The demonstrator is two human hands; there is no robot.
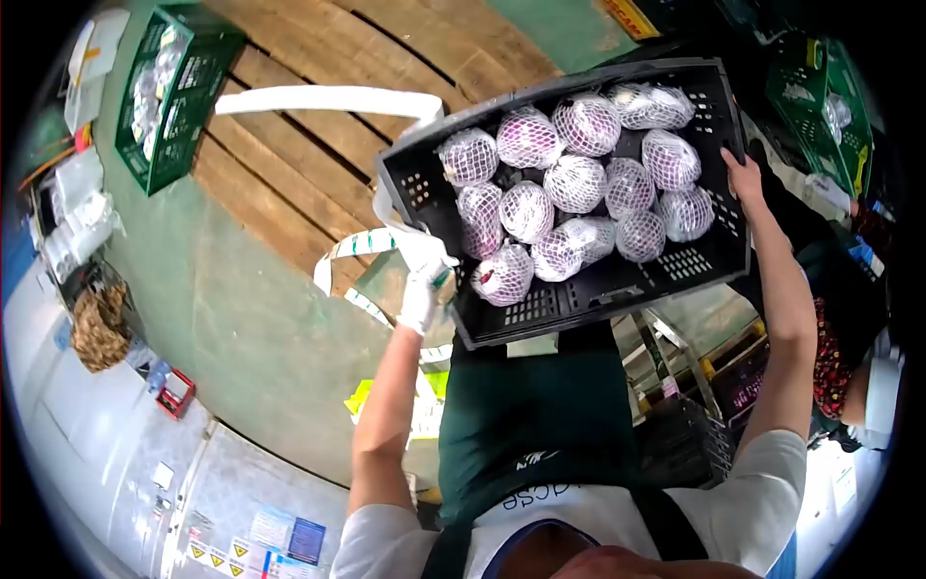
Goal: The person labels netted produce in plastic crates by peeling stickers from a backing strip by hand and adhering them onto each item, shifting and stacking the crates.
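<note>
Inside the black crate [540,318], net-wrapped fruits [576,183] sit bunched, held over/near the wooden pallet [260,193]. L hand [422,280], gloved, grips crate's L end w/ a white strip [328,99] beside it; R hand [743,180], bare, grips R end. Green crate [174,96] stands beyond crate's L end, by pallet.

Black matt plastic crate [598,309], perforated; white soft foam netting [576,183], rough-meshed, wrapped over glossy purple produce [529,137]; brown wooden pallet slats [260,203], matt, coarse-grained; green plastic crate [198,106]; crumpled brown paper [100,328], matt.
</note>
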